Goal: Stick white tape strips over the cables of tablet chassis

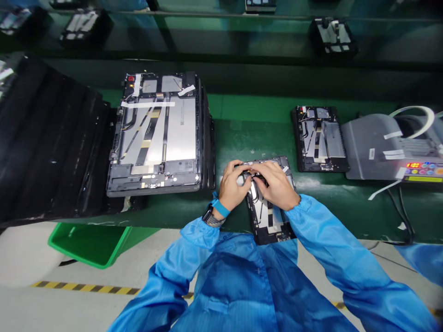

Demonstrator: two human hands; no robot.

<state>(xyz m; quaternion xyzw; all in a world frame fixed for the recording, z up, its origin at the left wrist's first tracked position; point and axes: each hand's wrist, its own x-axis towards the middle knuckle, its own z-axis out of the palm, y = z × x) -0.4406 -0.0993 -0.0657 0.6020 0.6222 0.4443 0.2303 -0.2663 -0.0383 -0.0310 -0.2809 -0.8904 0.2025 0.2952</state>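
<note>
An opened tablet [277,216] lies in front of me at the edge of the green bench, its inner parts and flat cables facing up. Over its upper left part, my left hand [233,186] has its fingers curled, thumb and fingertips pinched near the corner. Opposite it, my right hand [277,186] bends over the same spot with fingertips drawn together and almost meeting the left ones. Whatever sits between the fingertips is too small and covered to name. A dark watch [211,214] and a blue band are on my left wrist.
Left of the hands stands a stack of opened tablets [155,133], beside black trays [48,143]. To the right are another stack of tablets [321,138] and a grey machine [374,147] with a lit display. A green bin [90,244] stands below the bench; more tablets [334,37] occupy the back shelf.
</note>
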